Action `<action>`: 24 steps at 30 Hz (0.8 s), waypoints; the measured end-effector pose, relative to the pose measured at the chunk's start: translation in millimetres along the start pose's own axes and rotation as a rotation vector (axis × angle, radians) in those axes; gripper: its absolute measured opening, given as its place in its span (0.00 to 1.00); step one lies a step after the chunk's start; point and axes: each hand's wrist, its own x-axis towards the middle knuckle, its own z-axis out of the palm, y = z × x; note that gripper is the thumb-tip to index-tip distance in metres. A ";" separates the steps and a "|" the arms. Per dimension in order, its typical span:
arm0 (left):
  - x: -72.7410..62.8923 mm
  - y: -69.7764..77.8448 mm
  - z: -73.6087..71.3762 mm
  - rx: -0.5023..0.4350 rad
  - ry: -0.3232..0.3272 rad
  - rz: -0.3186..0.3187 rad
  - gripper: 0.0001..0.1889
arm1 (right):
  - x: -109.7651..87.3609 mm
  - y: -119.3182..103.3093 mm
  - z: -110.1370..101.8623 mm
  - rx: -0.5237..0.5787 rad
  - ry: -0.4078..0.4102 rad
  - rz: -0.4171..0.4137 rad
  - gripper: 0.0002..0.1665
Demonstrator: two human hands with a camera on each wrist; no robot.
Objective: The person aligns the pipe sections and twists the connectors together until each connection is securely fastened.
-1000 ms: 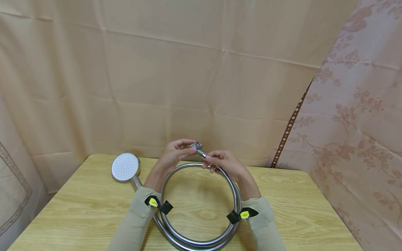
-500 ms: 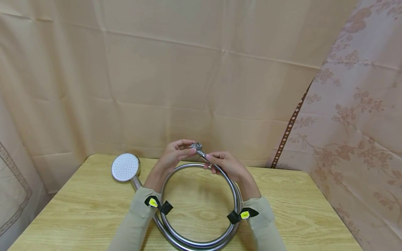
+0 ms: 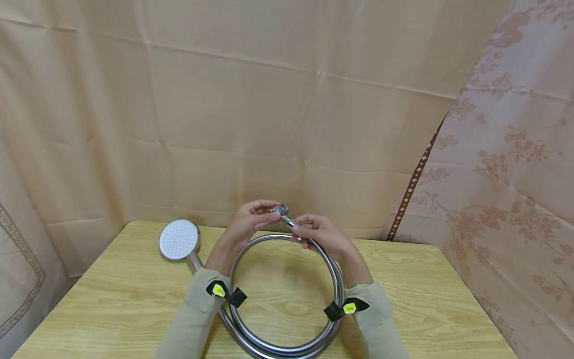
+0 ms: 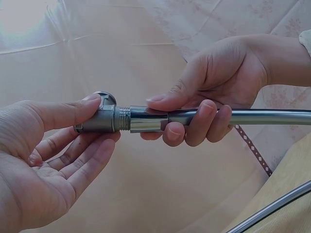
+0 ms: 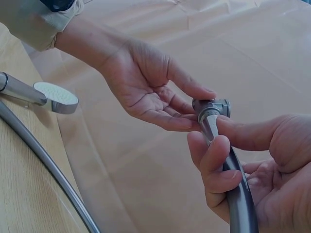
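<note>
My left hand (image 3: 251, 219) pinches a small grey metal fitting (image 4: 99, 120) between thumb and fingers. Its bare screw thread (image 4: 125, 119) shows in the left wrist view, with the chrome end nut (image 4: 148, 119) of a shower hose right against it. Thumb and curled fingers of my right hand (image 3: 325, 234) grip the hose at this nut. From there the metal shower hose (image 3: 336, 279) runs into a round coil below and between my forearms. In the right wrist view the fitting and the nut stand in line, above the right fingers.
A round shower head (image 3: 178, 239) with a white face lies on the wooden table (image 3: 112, 289) at the left, its handle passing behind my left forearm. A beige cloth (image 3: 269, 109) hangs behind the table, and a flowered pink cloth (image 3: 506, 164) at the right.
My right thumb and fingers have shifted slightly on the hose nut, the thumb rolling up and then back down. The left hand and the fitting have stayed in place.
</note>
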 end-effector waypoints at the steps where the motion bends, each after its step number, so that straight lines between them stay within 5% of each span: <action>1: 0.0 0.0 0.1 -0.001 -0.001 0.000 0.12 | -0.2 0.1 0.0 0.004 -0.002 -0.002 0.21; 9: 0.8 -0.5 0.5 -0.008 -0.004 0.003 0.11 | 0.3 1.2 -1.1 0.007 -0.004 -0.014 0.11; 24: -0.3 0.4 0.8 -0.011 0.000 0.003 0.12 | 0.6 0.2 -2.7 0.016 -0.006 -0.007 0.20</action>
